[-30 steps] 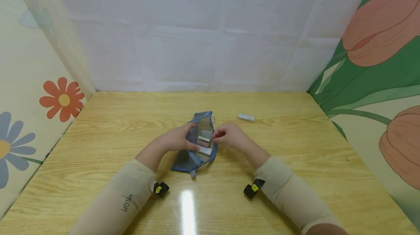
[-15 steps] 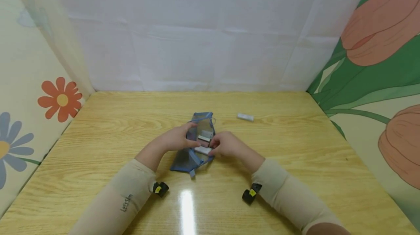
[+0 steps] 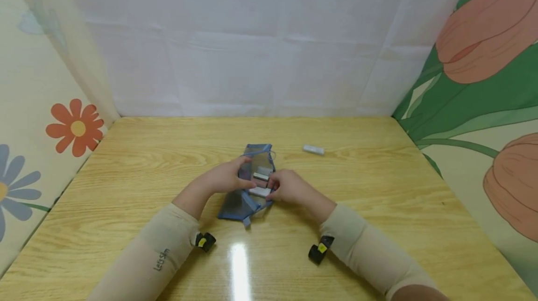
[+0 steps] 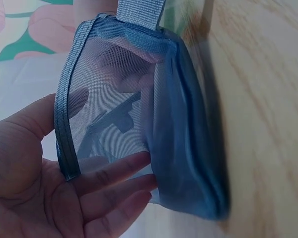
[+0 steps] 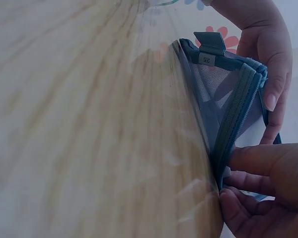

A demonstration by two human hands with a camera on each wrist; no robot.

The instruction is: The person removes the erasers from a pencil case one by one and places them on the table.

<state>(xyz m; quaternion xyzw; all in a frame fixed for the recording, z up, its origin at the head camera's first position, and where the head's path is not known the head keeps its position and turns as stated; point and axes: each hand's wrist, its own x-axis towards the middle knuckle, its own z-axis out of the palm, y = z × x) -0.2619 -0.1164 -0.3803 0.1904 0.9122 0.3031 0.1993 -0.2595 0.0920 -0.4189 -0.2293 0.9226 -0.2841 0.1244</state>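
A blue-edged mesh zipper pouch [image 3: 233,207] lies on the table with its mouth spread open. My left hand [image 3: 224,177] holds its left edge; in the left wrist view the thumb and the fingers [image 4: 114,191] lie on either side of the mesh. My right hand [image 3: 290,186] pinches the right rim, fingertips at the zipper band [image 5: 233,116] low by the table in the right wrist view. Inside the pouch show a white oblong piece [image 3: 259,192] and a dark-and-white piece [image 3: 261,176]. A white tab [image 5: 207,59] is sewn at one end.
A small white oblong block [image 3: 313,150] lies on the wooden table [image 3: 378,245] behind and right of the pouch. A white cloth [image 3: 269,58] hangs at the back, with flower-printed panels [image 3: 483,118] on both sides.
My right hand has come down and left from beside the pouch onto its right rim, then stayed there. The left hand keeps its hold with hardly any movement.
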